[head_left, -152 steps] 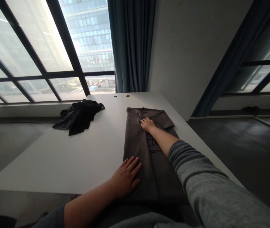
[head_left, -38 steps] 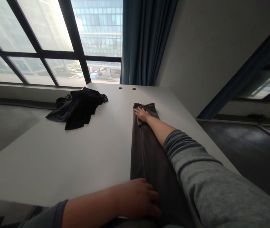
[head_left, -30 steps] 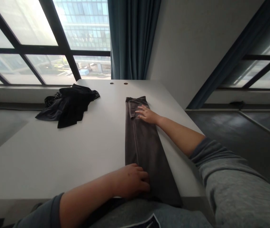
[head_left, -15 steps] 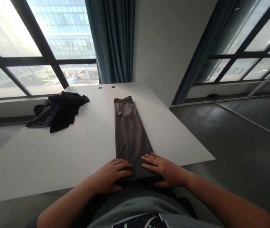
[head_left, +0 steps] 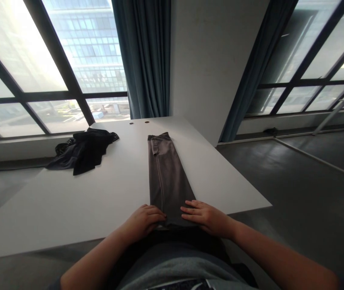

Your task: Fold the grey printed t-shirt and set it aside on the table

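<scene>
Folded grey-brown trousers [head_left: 170, 173] lie lengthwise on a white table [head_left: 105, 205], waistband at the far end and a long seam down the left side. At their near left corner, my left hand [head_left: 144, 220] has its fingers curled together over the hem, closed on the cloth; its thumb is hidden. My right hand [head_left: 208, 217] rests on the near right corner with fingers stretched out and slightly apart, its thumb out of sight. The near end of the cloth meets the table edge, close to my body.
A crumpled heap of black clothes [head_left: 89, 151] lies at the table's back left. Two small round holes mark the far edge. Behind stand windows, a blue curtain [head_left: 148, 60] and a pale pillar [head_left: 199, 72]; a white metal frame [head_left: 332, 117] is at the right.
My left hand's fingers have curled in over the hem, and its thumb has gone out of sight. The right thumb has tucked away too. The view has tilted up slightly.
</scene>
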The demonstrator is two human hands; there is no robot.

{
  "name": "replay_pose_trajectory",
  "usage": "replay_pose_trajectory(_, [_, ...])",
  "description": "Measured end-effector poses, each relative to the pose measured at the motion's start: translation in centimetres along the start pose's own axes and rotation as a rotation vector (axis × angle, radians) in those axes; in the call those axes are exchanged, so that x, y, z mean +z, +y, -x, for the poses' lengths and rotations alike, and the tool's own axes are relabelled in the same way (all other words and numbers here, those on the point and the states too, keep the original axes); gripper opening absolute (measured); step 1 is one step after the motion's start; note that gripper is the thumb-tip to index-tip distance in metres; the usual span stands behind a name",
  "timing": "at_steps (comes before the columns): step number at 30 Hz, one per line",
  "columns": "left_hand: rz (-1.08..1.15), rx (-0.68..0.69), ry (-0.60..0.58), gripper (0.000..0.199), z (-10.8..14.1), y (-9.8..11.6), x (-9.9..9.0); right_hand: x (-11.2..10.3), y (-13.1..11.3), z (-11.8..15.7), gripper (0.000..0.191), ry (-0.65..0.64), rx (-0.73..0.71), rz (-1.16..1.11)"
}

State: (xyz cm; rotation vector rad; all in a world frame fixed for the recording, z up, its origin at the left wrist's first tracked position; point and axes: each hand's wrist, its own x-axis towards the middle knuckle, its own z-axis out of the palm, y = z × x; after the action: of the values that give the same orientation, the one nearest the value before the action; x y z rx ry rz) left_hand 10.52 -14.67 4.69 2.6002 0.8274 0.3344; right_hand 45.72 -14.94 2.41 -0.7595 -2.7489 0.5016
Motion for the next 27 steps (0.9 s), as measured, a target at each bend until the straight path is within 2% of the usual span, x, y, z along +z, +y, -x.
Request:
replay_pose_trajectory(5, [0.061, -0.008, 0.006, 0.033, 0.7, 0.0, 0.0, 0.4, -0.5, 0.0, 0.051, 0.137, -0.015, -0.086])
replay_pose_trajectory(9, [0.094, 0.009, -0.01, 0.036, 1.3, 0.3, -0.3, 0.1, -0.9, 0.0, 0.039, 0.207, 0.003, -0.162])
replay_pose_trajectory(16, [0.103, -0.056, 0.088, 0.034, 0.8, 0.4, -1.9, -1.6, -0.6, -1.1, 0.029, 0.34, 0.181, -0.303])
replay_pose_trajectory(22, [0.11, -0.103, 0.238, 0.032, -1.3, -0.9, -4.5, -4.4, 0.5, -3.5, 0.028, 0.439, 0.25, -0.383])
replay_pose_trajectory(27, [0.144, -0.185, 0.305, 0.034, -4.7, -3.0, -7.5, -6.9, 3.4, -6.6, 0.03, 0.498, 0.316, -0.446])
